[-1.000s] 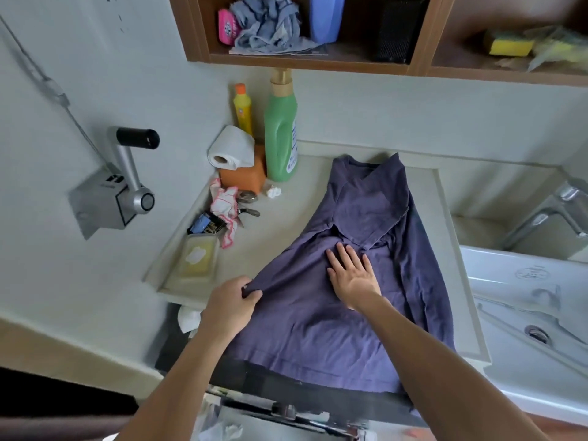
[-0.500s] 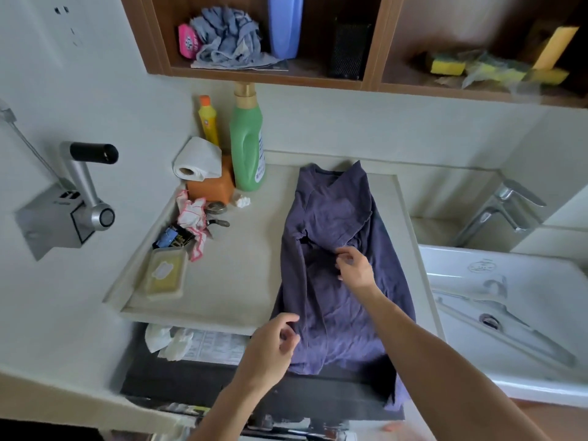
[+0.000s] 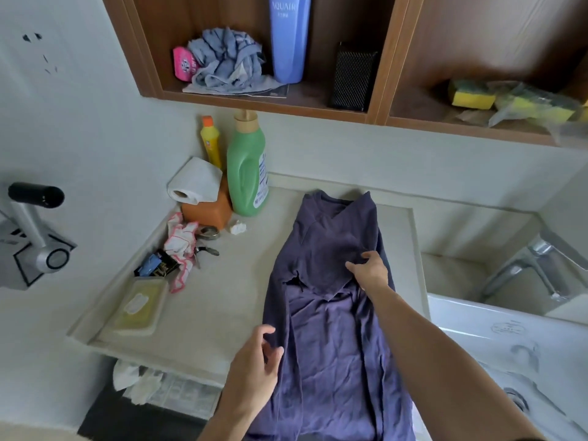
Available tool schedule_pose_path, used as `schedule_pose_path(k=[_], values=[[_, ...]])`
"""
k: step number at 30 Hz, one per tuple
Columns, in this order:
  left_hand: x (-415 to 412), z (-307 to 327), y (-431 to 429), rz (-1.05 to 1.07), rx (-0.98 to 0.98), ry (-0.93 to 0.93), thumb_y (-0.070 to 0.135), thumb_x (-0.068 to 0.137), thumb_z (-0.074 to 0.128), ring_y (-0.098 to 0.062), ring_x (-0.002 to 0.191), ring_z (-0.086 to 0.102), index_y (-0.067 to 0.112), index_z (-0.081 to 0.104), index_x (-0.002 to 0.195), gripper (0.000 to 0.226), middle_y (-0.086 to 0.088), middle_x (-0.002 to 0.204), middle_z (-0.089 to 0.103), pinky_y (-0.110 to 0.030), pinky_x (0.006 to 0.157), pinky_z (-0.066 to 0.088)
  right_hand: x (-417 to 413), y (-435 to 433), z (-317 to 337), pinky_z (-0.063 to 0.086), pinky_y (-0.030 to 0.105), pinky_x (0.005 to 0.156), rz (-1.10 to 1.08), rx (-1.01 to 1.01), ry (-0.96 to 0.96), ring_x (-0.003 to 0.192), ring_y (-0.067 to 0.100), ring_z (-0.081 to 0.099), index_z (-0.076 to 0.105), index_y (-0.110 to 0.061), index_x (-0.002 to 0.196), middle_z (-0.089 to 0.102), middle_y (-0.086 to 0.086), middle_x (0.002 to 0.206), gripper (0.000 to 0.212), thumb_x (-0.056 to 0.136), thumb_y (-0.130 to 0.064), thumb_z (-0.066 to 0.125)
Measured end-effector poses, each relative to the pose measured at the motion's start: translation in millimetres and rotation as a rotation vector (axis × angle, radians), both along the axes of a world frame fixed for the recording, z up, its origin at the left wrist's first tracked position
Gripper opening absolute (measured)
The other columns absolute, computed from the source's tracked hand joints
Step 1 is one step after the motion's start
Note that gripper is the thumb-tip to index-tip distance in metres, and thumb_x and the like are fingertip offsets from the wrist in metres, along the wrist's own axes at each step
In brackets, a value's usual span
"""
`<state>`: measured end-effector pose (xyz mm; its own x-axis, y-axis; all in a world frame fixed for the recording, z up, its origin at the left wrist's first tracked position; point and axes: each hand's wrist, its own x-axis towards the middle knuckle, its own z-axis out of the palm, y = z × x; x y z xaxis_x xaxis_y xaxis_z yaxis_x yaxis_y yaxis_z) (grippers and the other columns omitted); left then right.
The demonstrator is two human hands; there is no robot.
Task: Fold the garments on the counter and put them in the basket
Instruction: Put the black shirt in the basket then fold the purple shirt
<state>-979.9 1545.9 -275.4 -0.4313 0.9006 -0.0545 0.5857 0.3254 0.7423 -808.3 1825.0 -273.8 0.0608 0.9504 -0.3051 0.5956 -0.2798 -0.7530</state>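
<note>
- The purple shirt (image 3: 331, 329) lies on the counter (image 3: 222, 281) with its long axis running near to far. The collar is at the far end by the wall, and the hem hangs over the near edge.
- Both sides look already turned in, so it forms a narrow strip. The coming fold probably runs along this axis, far end toward near or the reverse.
- The right hand (image 3: 370, 270) is the farther one. It sits on the strip's right side about midway along, arm stretched forward, with thumb and fingers curled to pinch a small ridge of cloth.
- The left hand (image 3: 254, 367) is at the strip's near-left edge, fingers loosely curled and touching the cloth. I cannot tell whether it actually grips the edge.
- The collar lies beyond the right hand, which is the nearer of the two to it.
- No basket is in view.
</note>
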Motion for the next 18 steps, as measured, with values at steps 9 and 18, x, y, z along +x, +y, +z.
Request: schedule_pose_path(k=[9,18], values=[[5,-15,10,-0.008,-0.053,0.142,0.038,0.089,0.066,-0.014,0.086,0.064,0.032,0.053,0.132,0.045,0.010,0.091,0.062,-0.026,0.077,0.048,-1,87,80,0.044,0.026,0.077,0.345,0.686,-0.227,0.081,0.022,0.055,0.073,-0.011,0.088,0.057,0.010,0.105,0.029,0.082,0.006,0.051],[16,-19,3,-0.029,-0.009,0.168,0.032,0.090,0.068,-0.013,0.085,0.062,0.044,0.043,0.126,0.046,0.017,0.097,0.051,-0.031,0.075,0.053,-2,77,39,0.048,0.038,0.096,0.622,0.384,-0.459,0.105,0.034,0.055,0.061,-0.020,0.126,0.039,0.019,0.136,0.037,0.089,-0.022,0.059]])
